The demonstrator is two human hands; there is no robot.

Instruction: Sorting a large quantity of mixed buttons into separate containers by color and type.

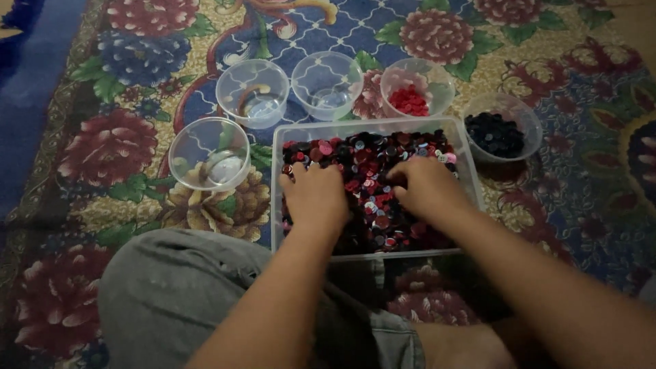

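Observation:
A clear rectangular plastic tub [372, 126] sits on the carpet, filled with mixed buttons [372, 164] in black, red, pink and white. My left hand [316, 195] rests palm down on the buttons at the tub's left side, fingers spread into the pile. My right hand [425, 186] lies on the buttons at the right side, fingers curled down into them. Whether either hand pinches a button cannot be seen. A clear round bowl [417, 85] holds red buttons [408, 101]. Another clear bowl [502, 126] holds black buttons [495, 134].
Three clear round bowls without buttons stand on the floral carpet: one at the tub's left [208, 154], two behind it [252, 92] [327, 84]. My knee in grey shorts [178, 294] is at the front left. A blue carpet border [31, 82] runs along the left.

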